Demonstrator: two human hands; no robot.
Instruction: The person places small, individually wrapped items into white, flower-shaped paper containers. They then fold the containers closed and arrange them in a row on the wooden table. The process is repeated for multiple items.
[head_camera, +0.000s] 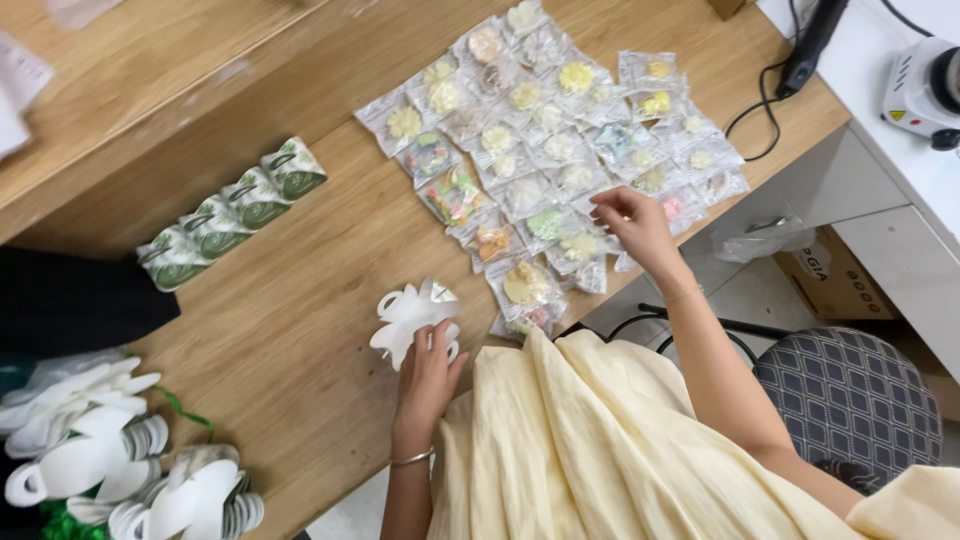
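Head view, looking down on a light wooden tabletop (290, 330).

Left hand (428, 375): rests on a white die-cut paper piece with looped handles (410, 315), fingers curled over its lower edge and pinning it flat to the table, just in front of the person's pale yellow cloth garment (590, 440). A thin metal bangle (411, 459) sits on that wrist.

Right hand (632, 225): reaches out over a spread of small clear plastic packets holding coloured flower-shaped charms (545, 150) (laid in rough rows, many overlapping). Fingers drawn narrow together, tips down at the near edge of the spread; whether they actually pinch a packet cannot be told.

Elsewhere on the table: a row of four green-and-white printed paper pouches (232, 213), well apart to the left of the packets. At the lower left corner, a heap of white cut-out paper shapes (110, 460). A black corded tool (808, 45) lies at the far right edge. A grey patterned chair seat (850, 395) shows below the table.
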